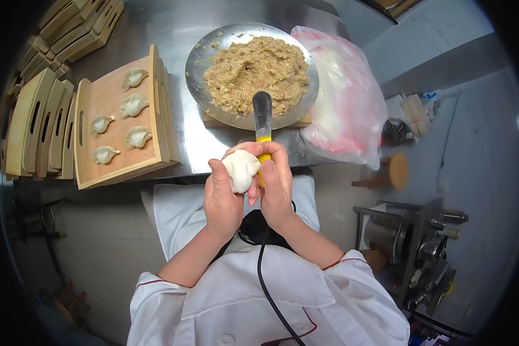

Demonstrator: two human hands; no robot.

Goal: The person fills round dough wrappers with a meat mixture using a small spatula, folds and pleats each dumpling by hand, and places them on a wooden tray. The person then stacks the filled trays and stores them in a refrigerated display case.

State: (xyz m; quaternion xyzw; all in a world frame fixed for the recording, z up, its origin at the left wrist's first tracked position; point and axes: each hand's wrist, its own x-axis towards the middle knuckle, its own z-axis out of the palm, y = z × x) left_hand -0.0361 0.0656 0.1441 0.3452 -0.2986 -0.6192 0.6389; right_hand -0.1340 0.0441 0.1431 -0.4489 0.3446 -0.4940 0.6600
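Observation:
A folded white dumpling (241,171) rests in my left hand (222,203), between thumb and fingers. My right hand (277,186) touches the dumpling's right side with its fingers and also grips the yellow handle of a metal spatula (263,113), whose blade points away from me. Beyond the blade stands a round metal pan (199,93) heaped with minced filling (259,71). Several finished dumplings (134,104) lie spaced apart on a wooden tray (155,108) at the left, which sits on top of other trays.
More wooden trays (30,125) stand stacked at the far left and back left (86,39) of the steel table (177,26). A plastic bag with pale contents (346,95) lies right of the pan. Off the table's right side are a round stool (398,171) and a metal machine (398,238).

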